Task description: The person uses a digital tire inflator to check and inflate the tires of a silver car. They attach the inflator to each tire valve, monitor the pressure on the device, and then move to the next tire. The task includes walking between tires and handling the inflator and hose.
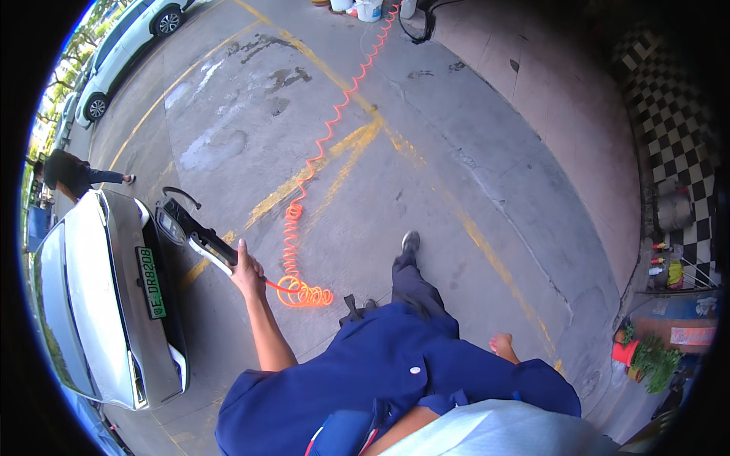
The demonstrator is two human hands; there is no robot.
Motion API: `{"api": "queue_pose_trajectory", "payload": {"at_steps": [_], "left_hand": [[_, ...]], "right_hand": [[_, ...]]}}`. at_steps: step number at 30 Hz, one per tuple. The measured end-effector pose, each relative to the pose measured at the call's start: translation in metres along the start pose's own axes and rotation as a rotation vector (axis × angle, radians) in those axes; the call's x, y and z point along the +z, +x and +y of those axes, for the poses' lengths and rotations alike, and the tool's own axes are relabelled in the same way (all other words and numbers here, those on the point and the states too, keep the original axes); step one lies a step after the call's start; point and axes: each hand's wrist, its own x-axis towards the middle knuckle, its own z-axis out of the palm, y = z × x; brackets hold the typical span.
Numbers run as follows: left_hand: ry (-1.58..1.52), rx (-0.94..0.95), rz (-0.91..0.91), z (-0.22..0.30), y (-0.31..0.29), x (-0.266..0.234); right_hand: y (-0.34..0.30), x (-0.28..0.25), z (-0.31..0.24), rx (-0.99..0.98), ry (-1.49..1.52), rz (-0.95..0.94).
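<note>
1. Left hand (245, 273) wrapped round the handle of a black-and-silver air gun (204, 235), held out left, just beside the front of a silver car (114, 296).
2. Orange coiled hose (291, 245) runs from near that handle, loops bunched on the grey ground (433, 167), then stretches far toward a white bucket (369, 10).
3. Right hand (501, 343) low at right, well apart; cannot tell whether open or closed.
</note>
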Motion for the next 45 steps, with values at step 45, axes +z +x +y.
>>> {"api": "queue_pose_trajectory", "payload": {"at_steps": [45], "left_hand": [[0.291,-0.506,0.664,-0.326,0.872,1.080]], "right_hand": [[0.248,1.610,-1.377,-0.815,-1.514,-0.411]]}}
